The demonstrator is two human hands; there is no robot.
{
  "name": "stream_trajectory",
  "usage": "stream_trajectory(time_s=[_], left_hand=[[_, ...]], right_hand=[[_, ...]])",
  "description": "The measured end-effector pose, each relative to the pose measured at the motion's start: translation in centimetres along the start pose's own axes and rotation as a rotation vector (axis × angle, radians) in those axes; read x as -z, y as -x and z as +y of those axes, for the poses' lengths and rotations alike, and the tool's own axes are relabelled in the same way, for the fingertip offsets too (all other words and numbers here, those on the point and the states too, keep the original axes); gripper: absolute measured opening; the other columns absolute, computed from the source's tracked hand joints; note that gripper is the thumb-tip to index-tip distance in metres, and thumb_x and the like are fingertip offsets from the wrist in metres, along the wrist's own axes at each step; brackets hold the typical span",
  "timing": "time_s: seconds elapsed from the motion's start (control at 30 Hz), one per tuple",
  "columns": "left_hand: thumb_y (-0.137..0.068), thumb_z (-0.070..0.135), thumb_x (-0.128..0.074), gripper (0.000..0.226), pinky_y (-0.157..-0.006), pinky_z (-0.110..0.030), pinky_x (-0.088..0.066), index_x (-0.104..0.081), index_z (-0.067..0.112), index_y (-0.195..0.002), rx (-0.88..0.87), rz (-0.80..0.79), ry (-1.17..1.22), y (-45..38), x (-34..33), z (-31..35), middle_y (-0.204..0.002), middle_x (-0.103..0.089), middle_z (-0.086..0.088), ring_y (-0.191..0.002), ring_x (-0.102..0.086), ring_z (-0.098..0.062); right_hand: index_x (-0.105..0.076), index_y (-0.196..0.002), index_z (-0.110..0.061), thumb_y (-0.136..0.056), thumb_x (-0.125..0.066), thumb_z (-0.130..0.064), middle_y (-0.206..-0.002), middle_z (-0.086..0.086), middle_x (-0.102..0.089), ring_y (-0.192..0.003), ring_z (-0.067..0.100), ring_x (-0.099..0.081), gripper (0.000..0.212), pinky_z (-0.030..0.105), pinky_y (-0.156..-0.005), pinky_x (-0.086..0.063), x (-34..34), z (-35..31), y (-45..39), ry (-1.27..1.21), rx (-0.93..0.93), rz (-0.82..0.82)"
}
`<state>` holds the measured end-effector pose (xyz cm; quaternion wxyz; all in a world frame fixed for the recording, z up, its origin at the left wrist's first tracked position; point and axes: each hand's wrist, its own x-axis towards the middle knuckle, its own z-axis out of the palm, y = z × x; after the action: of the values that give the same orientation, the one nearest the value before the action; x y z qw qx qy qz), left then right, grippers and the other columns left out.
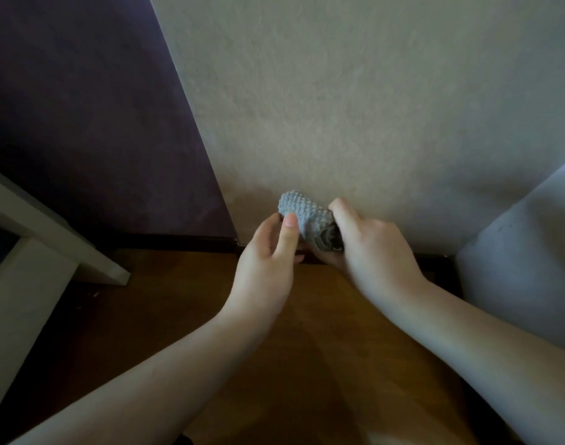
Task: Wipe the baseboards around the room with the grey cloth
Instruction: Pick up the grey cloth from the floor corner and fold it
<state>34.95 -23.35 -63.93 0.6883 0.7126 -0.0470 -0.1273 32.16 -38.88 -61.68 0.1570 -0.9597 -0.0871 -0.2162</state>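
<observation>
A bunched grey cloth (302,213) with a bumpy weave is held up in front of the beige wall, just above the dark baseboard (185,242). My left hand (268,261) pinches its left end between thumb and fingers. My right hand (371,245) grips its right end, fingers curled around the folded part. The baseboard runs along the foot of both walls; the stretch behind my hands is hidden.
A purple wall (82,123) meets the beige wall (371,107) at a corner. A white table leg and frame (27,268) stand at the left. A pale grey upholstered piece (525,252) stands at the right. Brown wooden floor (307,332) lies below.
</observation>
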Motion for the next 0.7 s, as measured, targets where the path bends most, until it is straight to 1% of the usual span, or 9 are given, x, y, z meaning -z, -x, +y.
stream_trajectory(time_s=[0.1, 0.2, 0.27, 0.33, 0.4, 0.47, 0.57, 0.63, 0.7], left_hand=[[-0.076, 0.078, -0.054, 0.073, -0.092, -0.028, -0.056, -0.057, 0.03, -0.132, 0.047, -0.162, 0.086, 0.3, -0.2, 0.6, -0.121, -0.07, 0.01, -0.112, -0.066, -0.006], [-0.062, 0.081, -0.067, 0.08, -0.099, -0.036, -0.054, -0.053, 0.04, -0.129, 0.088, -0.126, 0.079, -0.3, 0.6, 0.8, -0.123, -0.067, 0.014, -0.114, -0.064, -0.005], [-0.059, 0.075, -0.077, 0.076, -0.098, -0.037, -0.054, -0.051, 0.046, -0.124, 0.051, -0.102, 0.048, -1.2, 1.8, 1.0, -0.121, -0.067, 0.015, -0.114, -0.064, -0.006], [-0.063, 0.058, -0.085, 0.086, -0.097, -0.039, -0.054, -0.048, 0.034, -0.137, 0.041, -0.117, 0.033, -2.2, 3.1, 0.9, -0.126, -0.065, 0.008, -0.116, -0.064, -0.01], [-0.066, 0.039, -0.091, 0.096, -0.095, -0.038, -0.055, -0.039, 0.022, -0.145, 0.057, -0.14, 0.021, -3.0, 4.0, 0.6, -0.132, -0.06, -0.001, -0.116, -0.064, -0.014], [-0.062, 0.028, -0.091, 0.092, -0.086, -0.033, -0.057, -0.041, 0.019, -0.139, 0.048, -0.18, -0.025, -3.4, 4.6, 0.4, -0.128, -0.059, -0.004, -0.11, -0.066, -0.014], [-0.065, 0.023, -0.087, 0.067, -0.079, -0.032, -0.058, -0.053, 0.023, -0.122, -0.009, -0.303, -0.152, -3.7, 5.3, 0.2, -0.113, -0.064, 0.004, -0.101, -0.068, -0.014], [-0.07, 0.019, -0.084, 0.057, -0.077, -0.032, -0.058, -0.057, 0.024, -0.12, -0.06, -0.401, -0.229, -3.7, 5.4, 0.3, -0.11, -0.066, 0.006, -0.1, -0.068, -0.016], [-0.072, 0.019, -0.083, 0.057, -0.079, -0.035, -0.059, -0.059, 0.027, -0.123, -0.084, -0.467, -0.288, -3.7, 5.4, 0.2, -0.112, -0.065, 0.006, -0.102, -0.067, -0.018]], right_hand=[[-0.057, -0.1, -0.005, -0.076, -0.086, -0.02, -0.072, 0.008, -0.063, -0.051, 0.03, -0.062, 0.041, 0.024, -0.042, -0.032, -0.4, -0.5, 0.5, -0.039, -0.008, -0.017], [-0.058, -0.114, -0.003, -0.086, -0.076, -0.01, -0.085, 0.011, -0.067, -0.065, 0.026, -0.067, 0.034, 0.025, -0.051, -0.042, -1.0, -1.0, 1.1, -0.074, 0.034, -0.093], [-0.055, -0.128, -0.001, -0.092, -0.068, -0.006, -0.104, 0.014, -0.069, -0.089, 0.025, -0.069, 0.039, 0.027, -0.071, -0.05, -1.5, -1.3, 1.2, -0.135, 0.071, -0.172], [-0.049, -0.14, -0.004, -0.096, -0.06, -0.005, -0.123, 0.011, -0.063, -0.111, 0.022, -0.061, 0.045, 0.03, -0.094, -0.049, -1.6, -0.7, 1.0, -0.223, 0.116, -0.245], [-0.05, -0.142, -0.011, -0.1, -0.055, -0.011, -0.13, 0.003, -0.057, -0.118, 0.014, -0.054, 0.042, 0.029, -0.099, -0.046, -1.4, 0.2, 0.9, -0.295, 0.125, -0.25], [-0.048, -0.141, -0.02, -0.1, -0.052, -0.034, -0.132, -0.01, -0.05, -0.12, 0.002, -0.048, 0.044, 0.022, -0.099, -0.043, -1.2, 0.9, 0.7, -0.378, -0.003, -0.174], [-0.023, -0.149, -0.036, -0.084, -0.051, -0.06, -0.14, -0.019, -0.037, -0.128, -0.005, -0.039, 0.076, 0.012, -0.102, -0.037, -1.2, 1.4, 0.4, -0.564, -0.204, -0.173], [-0.012, -0.148, -0.045, -0.08, -0.056, -0.062, -0.15, -0.022, -0.031, -0.136, -0.005, -0.034, 0.083, 0.014, -0.106, -0.033, -1.3, 1.7, 0.4, -0.658, -0.203, -0.291], [-0.022, -0.146, -0.048, -0.081, -0.063, -0.056, -0.146, -0.027, -0.038, -0.132, -0.01, -0.037, 0.077, 0.006, -0.102, -0.033, -1.3, 2.0, 0.6, -0.68, -0.172, -0.372]])
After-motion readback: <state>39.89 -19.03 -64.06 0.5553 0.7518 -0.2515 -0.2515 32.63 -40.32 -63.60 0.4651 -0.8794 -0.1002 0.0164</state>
